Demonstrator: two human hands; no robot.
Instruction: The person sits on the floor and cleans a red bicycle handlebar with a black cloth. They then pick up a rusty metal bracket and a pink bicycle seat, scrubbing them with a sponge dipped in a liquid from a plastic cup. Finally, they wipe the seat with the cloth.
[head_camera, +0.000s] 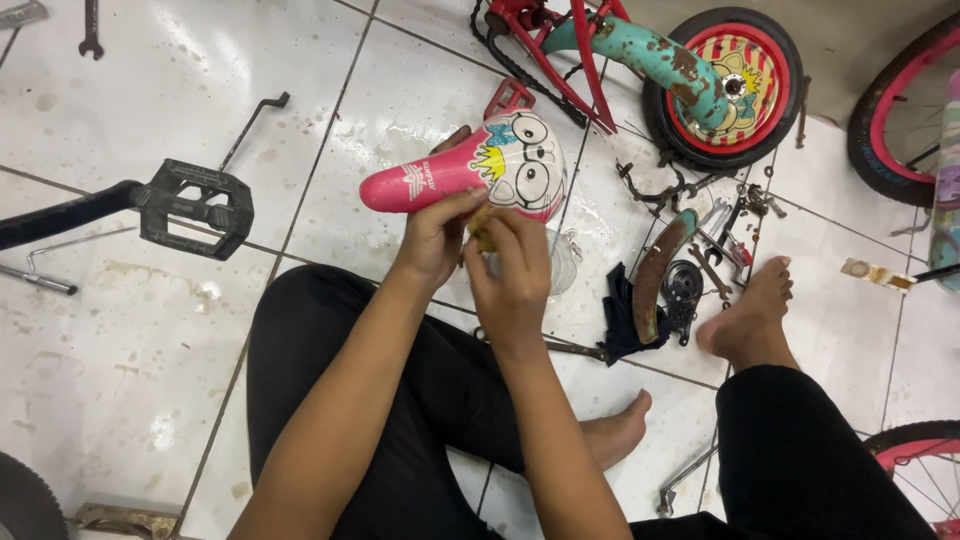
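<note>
A pink child's bicycle saddle (470, 170) with a cartoon face printed on it is held up over the tiled floor, nose pointing left. My left hand (435, 235) grips its underside near the middle. My right hand (510, 265) is closed right beside it, fingers pinched on something small and yellowish (480, 222) under the saddle's wide end; what that is cannot be told. Both forearms reach forward from my lap, over black trousers.
A small red and teal rusty bike frame with a wheel (725, 85) lies ahead. A black pedal on a crank (195, 205) juts in from the left. Loose rusty parts, a curved mudguard (655, 270), wrenches (90, 30) and a black rag lie about. My bare foot (750, 315) rests at right.
</note>
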